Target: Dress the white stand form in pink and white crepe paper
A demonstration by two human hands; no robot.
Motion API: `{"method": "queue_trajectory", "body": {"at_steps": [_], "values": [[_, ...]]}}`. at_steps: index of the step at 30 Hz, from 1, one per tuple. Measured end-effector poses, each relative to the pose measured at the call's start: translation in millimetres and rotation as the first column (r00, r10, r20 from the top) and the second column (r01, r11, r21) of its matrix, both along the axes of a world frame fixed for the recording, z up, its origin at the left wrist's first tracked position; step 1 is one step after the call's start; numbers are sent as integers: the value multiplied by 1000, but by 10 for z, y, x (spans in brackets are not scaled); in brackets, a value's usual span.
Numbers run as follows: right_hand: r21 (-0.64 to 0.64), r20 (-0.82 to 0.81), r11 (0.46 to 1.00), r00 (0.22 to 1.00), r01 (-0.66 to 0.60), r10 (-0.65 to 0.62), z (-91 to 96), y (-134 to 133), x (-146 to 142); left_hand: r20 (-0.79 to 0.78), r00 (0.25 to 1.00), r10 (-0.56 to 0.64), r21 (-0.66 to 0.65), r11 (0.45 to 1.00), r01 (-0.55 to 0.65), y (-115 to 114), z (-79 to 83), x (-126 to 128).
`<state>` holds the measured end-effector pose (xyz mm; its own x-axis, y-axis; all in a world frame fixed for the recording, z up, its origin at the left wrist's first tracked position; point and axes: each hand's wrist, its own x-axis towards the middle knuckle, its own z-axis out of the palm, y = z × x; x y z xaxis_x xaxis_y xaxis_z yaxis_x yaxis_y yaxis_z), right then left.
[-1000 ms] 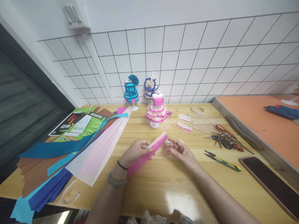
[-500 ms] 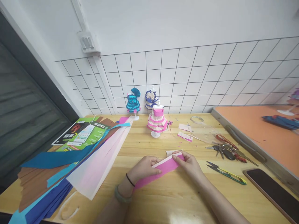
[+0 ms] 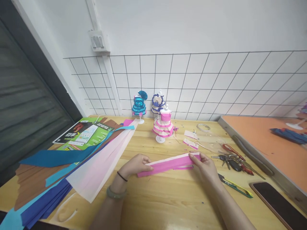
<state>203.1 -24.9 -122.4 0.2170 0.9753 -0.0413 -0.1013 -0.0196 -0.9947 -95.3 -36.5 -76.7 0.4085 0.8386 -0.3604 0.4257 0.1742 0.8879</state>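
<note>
A long strip of pink paper [image 3: 170,165] with a white upper edge stretches between my two hands, just above the wooden table. My left hand [image 3: 136,166] pinches its left part, thumb in front. The right end is gripped between the thumb and fingers of my right hand [image 3: 202,164]. Below the strip lies another pink-edged piece [image 3: 183,167], partly hidden. Beyond my hands stands a small white dress form [image 3: 163,126] in a pink and white tiered paper dress. Behind it are a teal dress form [image 3: 139,105] and a blue and white one [image 3: 157,101].
Stacked coloured paper sheets [image 3: 72,159] and a green printed packet [image 3: 85,134] cover the table's left side. On the right lie yellow-green thread snips [image 3: 236,187], keys [image 3: 231,161], a phone [image 3: 278,201], paper scraps [image 3: 190,134] and a wire coil [image 3: 203,127]. An orange-topped surface [image 3: 259,137] adjoins.
My hands have moved apart, spreading the pink strip wider and more level. My left hand went left, my right hand right. The view has shifted slightly.
</note>
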Motion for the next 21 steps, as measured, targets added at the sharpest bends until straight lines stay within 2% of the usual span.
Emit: {"method": "queue_trajectory", "body": {"at_steps": [4, 8, 11, 17, 21], "values": [[-19, -40, 1000, 999, 6, -7, 57, -16, 5, 32, 999, 36, 33, 999, -37, 35, -59, -29], [-9, -34, 1000, 999, 13, -13, 67, -5, 23, 65, 996, 63, 2, 998, -64, 68, -117, -31], [-12, -27, 1000, 999, 28, -28, 39, 28, 69, 130, 980, 153, 5, 988, -155, 101, -138, -42], [-8, -19, 1000, 1000, 25, -25, -15, 77, 146, 224, 927, 300, 138, 932, -335, 177, -182, -56], [-53, -61, 998, 997, 34, -37, -38, 84, 157, 345, 855, 388, 92, 892, -442, 217, -249, -35]]}}
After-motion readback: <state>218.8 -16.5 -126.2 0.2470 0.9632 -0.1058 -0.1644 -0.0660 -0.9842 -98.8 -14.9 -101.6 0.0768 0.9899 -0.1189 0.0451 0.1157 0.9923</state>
